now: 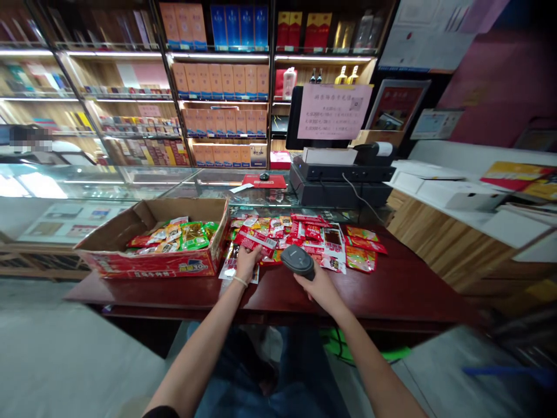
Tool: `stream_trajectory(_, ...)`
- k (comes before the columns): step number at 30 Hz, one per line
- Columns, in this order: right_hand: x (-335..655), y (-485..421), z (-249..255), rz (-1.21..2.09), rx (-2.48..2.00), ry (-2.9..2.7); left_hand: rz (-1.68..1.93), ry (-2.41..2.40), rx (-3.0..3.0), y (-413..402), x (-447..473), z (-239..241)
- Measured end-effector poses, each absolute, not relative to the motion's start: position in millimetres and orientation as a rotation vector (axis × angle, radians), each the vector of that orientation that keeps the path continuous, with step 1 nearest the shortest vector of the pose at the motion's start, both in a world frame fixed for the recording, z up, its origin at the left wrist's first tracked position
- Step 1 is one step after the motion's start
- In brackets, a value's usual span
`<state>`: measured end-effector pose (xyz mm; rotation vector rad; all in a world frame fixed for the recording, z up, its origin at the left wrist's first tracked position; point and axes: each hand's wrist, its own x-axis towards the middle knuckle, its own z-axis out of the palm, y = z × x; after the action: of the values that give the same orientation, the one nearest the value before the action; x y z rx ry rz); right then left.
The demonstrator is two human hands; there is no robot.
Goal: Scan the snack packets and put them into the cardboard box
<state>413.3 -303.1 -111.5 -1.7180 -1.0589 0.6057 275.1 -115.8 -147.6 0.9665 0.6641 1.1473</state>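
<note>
My left hand [247, 261] is closed on a red snack packet [256, 239] with a white barcode label, held just above the other packets. In my right hand [321, 284] is a dark grey handheld barcode scanner [297, 260], its head tilted toward the red packet. Around both hands, red, white and orange snack packets [308, 232] lie in a loose pile on the dark red table [278, 296]. A cardboard box [152, 264] to the left holds more packets, some green [194, 235].
Behind the pile stands a glass counter [209, 183] with a mouse [264, 176] on a red pad. A monitor with a pink paper sign [333, 113] sits above a black cash drawer [335, 188]. Shelves of boxed goods line the back. A wooden cabinet [435, 249] borders the right.
</note>
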Motion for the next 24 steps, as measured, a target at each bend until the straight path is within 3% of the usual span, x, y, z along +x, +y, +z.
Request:
stream_trajectory(7,412.9,-303.9,-97.7,0.571,-1.664,-1.056,1.294,0.569,1.627,-119.8,226.7,-64.3)
stream_trajectory(12,397.9,-293.2,-93.3,0.610,-1.600,-1.059,1.516,1.093,1.962,-69.2,140.9,-6.4)
stream_trajectory(17,383.3,-276.4,-97.2,0.623,-1.596,-1.108,1.271,1.546,2.161,-24.9,72.7,-11.6)
stream_trajectory(24,376.9,-265.6,-97.6,0.610,-1.640,-1.154,1.251,1.360,2.248,-48.7,81.5,-29.0)
